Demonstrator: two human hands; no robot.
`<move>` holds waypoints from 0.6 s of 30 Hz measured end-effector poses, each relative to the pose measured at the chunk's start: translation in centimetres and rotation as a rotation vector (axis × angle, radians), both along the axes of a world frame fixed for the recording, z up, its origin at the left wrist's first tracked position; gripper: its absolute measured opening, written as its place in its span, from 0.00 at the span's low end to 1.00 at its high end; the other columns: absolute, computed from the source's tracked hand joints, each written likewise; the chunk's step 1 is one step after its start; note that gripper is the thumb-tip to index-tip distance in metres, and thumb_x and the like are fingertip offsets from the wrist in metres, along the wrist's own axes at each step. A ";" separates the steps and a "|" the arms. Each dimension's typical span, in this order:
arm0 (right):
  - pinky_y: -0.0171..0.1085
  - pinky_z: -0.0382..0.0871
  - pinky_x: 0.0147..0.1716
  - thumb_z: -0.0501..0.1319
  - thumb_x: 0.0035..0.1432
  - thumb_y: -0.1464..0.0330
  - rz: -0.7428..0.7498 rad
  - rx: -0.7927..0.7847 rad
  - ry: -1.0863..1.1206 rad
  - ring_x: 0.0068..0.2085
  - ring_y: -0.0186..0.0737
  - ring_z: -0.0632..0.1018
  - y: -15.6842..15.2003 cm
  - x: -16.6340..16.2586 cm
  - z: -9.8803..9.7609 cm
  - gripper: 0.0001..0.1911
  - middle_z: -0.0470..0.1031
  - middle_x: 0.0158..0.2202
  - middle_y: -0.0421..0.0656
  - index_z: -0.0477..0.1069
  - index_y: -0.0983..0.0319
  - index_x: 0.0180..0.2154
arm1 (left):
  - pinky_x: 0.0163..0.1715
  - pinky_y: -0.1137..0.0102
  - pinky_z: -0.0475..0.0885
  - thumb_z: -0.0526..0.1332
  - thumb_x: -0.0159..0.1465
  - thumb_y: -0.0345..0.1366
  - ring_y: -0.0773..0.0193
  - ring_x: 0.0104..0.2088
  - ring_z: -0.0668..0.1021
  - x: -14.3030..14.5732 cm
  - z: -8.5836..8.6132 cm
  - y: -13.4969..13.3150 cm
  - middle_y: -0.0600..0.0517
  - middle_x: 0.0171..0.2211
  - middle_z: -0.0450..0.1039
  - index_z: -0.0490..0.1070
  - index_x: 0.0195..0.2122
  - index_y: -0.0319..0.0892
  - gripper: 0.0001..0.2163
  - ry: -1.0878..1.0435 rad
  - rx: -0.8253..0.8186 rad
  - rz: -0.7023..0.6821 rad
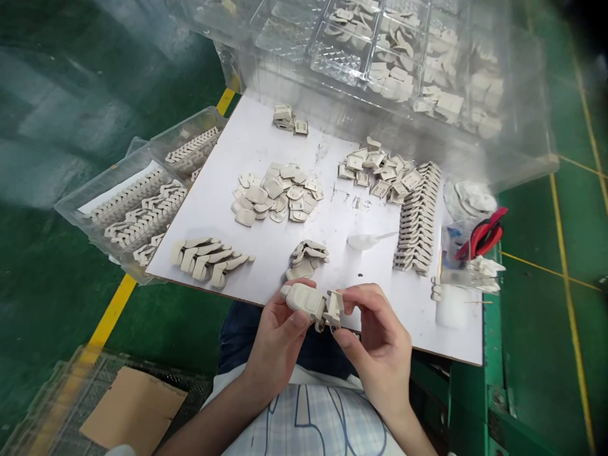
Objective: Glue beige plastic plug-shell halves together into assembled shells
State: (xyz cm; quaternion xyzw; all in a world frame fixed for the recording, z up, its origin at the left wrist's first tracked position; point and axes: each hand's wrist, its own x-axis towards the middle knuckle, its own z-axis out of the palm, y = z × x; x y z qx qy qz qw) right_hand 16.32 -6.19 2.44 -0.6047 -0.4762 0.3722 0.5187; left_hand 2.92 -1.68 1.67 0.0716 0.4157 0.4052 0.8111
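My left hand point(278, 339) is closed around a beige plastic housing point(303, 299) just off the near edge of the white board point(266, 152). My right hand point(380, 345) pinches a small beige clip piece point(334, 308) and presses it against the end of that housing. Just beyond my hands lies a small stack of beige parts point(306, 258). A pile of flat beige covers point(275, 193) sits mid-board. A pile of small square clips point(377, 168) lies farther right, beside a long row of stacked parts point(418, 218).
A fanned row of parts point(209, 259) lies near left. A clear tray point(137, 202) with rows of assembled pieces stands to the left. Clear compartment boxes point(394, 57) of parts stand behind. A clear box with red-handled tool point(479, 237) sits right. Green floor with yellow lines surrounds.
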 end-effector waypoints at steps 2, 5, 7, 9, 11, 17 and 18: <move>0.39 0.69 0.37 0.68 0.60 0.65 0.007 0.007 -0.027 0.40 0.41 0.71 0.0 0.0 0.0 0.15 0.72 0.38 0.43 0.76 0.53 0.49 | 0.32 0.73 0.69 0.80 0.43 0.48 0.66 0.32 0.73 0.0 -0.1 0.0 0.54 0.30 0.72 0.81 0.35 0.45 0.21 0.002 0.023 0.000; 0.39 0.69 0.37 0.69 0.60 0.64 0.017 0.016 -0.058 0.40 0.42 0.72 0.0 -0.1 0.1 0.15 0.73 0.39 0.43 0.76 0.53 0.49 | 0.32 0.74 0.69 0.80 0.44 0.49 0.66 0.32 0.73 -0.1 -0.3 -0.1 0.54 0.31 0.72 0.80 0.37 0.45 0.22 0.021 0.043 -0.007; 0.40 0.70 0.38 0.69 0.60 0.64 0.019 0.015 -0.073 0.40 0.42 0.72 0.1 -0.1 0.1 0.15 0.73 0.39 0.43 0.75 0.53 0.49 | 0.32 0.74 0.69 0.79 0.45 0.49 0.67 0.32 0.73 -0.1 -0.4 -0.1 0.54 0.31 0.72 0.80 0.37 0.45 0.22 0.028 0.056 -0.009; 0.40 0.70 0.38 0.69 0.60 0.64 0.024 0.014 -0.081 0.40 0.42 0.73 0.1 -0.1 0.1 0.15 0.73 0.39 0.43 0.75 0.53 0.49 | 0.32 0.75 0.70 0.79 0.45 0.49 0.67 0.32 0.74 -0.1 -0.4 -0.1 0.54 0.31 0.72 0.80 0.37 0.44 0.22 0.029 0.067 -0.004; 0.39 0.70 0.37 0.69 0.60 0.64 0.029 0.013 -0.084 0.40 0.41 0.73 0.1 -0.1 0.2 0.15 0.73 0.39 0.42 0.75 0.53 0.49 | 0.32 0.75 0.70 0.79 0.45 0.48 0.67 0.32 0.74 0.0 -0.4 -0.2 0.53 0.31 0.72 0.80 0.37 0.44 0.22 0.027 0.069 0.003; 0.40 0.70 0.37 0.68 0.60 0.65 0.009 0.014 -0.093 0.40 0.42 0.73 0.2 -0.2 0.0 0.14 0.74 0.38 0.43 0.76 0.54 0.48 | 0.33 0.75 0.72 0.79 0.47 0.47 0.66 0.33 0.76 0.1 -0.5 -0.2 0.52 0.32 0.75 0.80 0.38 0.44 0.21 0.038 0.100 0.003; 0.40 0.70 0.37 0.68 0.60 0.65 0.006 0.017 -0.093 0.40 0.42 0.73 0.2 -0.2 0.0 0.14 0.74 0.38 0.43 0.76 0.54 0.48 | 0.34 0.74 0.73 0.79 0.47 0.46 0.65 0.34 0.76 0.0 -0.5 -0.2 0.51 0.33 0.76 0.80 0.39 0.44 0.20 0.037 0.110 -0.004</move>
